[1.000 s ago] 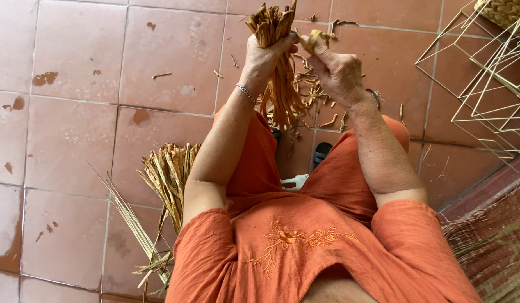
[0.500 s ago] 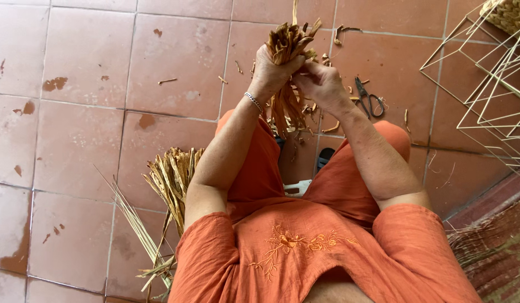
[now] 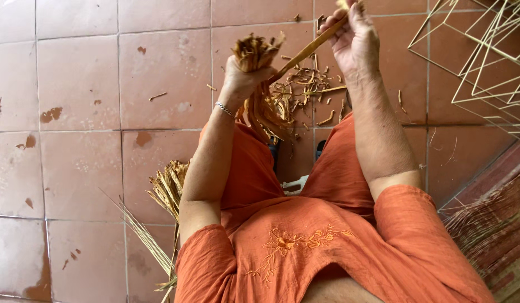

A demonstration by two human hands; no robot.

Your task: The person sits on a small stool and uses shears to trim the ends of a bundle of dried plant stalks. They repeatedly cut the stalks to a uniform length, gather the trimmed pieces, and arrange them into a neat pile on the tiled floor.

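Floor: worn red tiles (image 3: 80, 84), stained in spots.
Left hand (image 3: 241, 78): fist clamped tight round a bundle (image 3: 260, 90) of dry tan strips, frayed tops poking above the fist, the rest hanging below it over the orange lap.
Right hand (image 3: 355, 39): up and off to the right of that fist, fingers curled closed on one strip (image 3: 305, 51).
Strip: slants from the right hand down into the bundle at the left fist.
Beyond the hands: scraps (image 3: 305, 92) strewn over the tiles.
Far right: pale stick frames (image 3: 484, 62).
Under the left elbow: a second sheaf (image 3: 167, 188) on the floor.
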